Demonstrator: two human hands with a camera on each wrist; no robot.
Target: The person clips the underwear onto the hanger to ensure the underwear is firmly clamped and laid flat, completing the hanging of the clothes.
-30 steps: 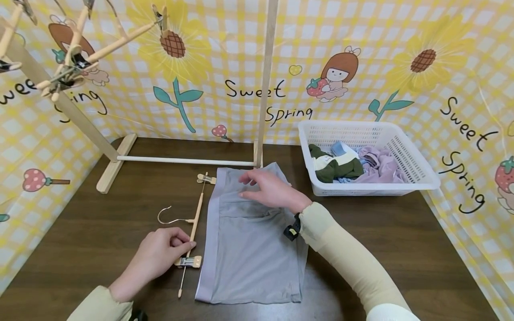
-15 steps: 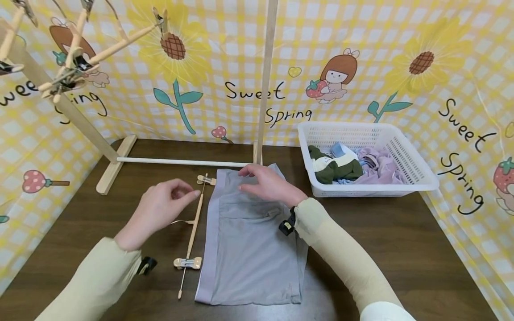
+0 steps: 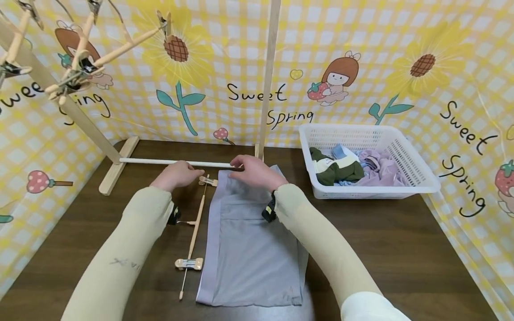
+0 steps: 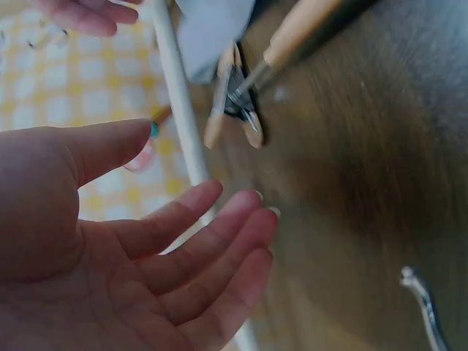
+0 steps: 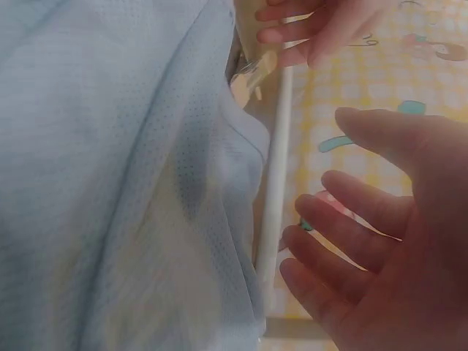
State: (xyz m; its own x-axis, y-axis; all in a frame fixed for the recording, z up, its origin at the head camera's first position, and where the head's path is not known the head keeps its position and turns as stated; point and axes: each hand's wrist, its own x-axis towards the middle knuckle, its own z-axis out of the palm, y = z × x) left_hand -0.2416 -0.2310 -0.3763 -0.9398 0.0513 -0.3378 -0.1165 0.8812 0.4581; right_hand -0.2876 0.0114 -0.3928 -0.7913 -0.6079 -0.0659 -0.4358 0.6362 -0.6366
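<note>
Grey shorts (image 3: 257, 249) with a lavender waistband (image 3: 208, 245) lie flat on the table. Along the waistband's left side, a little apart from it, is a wooden clip hanger (image 3: 196, 227) with a near clip (image 3: 188, 264) and a far clip (image 3: 208, 181). My left hand (image 3: 176, 174) hovers just left of the far clip; the left wrist view shows its relaxed fingers (image 4: 219, 256) apart from that clip. My right hand (image 3: 259, 174) is over the shorts' far end by the waistband corner, its fingers (image 5: 340, 234) spread and holding nothing. The left forearm mostly hides the hanger's hook.
Behind the shorts runs the white bar (image 3: 172, 162) of a wooden rack, with an upright post (image 3: 268, 80). More clip hangers (image 3: 76, 67) hang at upper left. A white basket (image 3: 369, 192) with crumpled clothes (image 3: 379, 167) stands at back right.
My left hand has let go of the hanger's rod near the near clip and moved away from me to the far clip. My right hand has shifted left and away toward the waistband's far corner.
</note>
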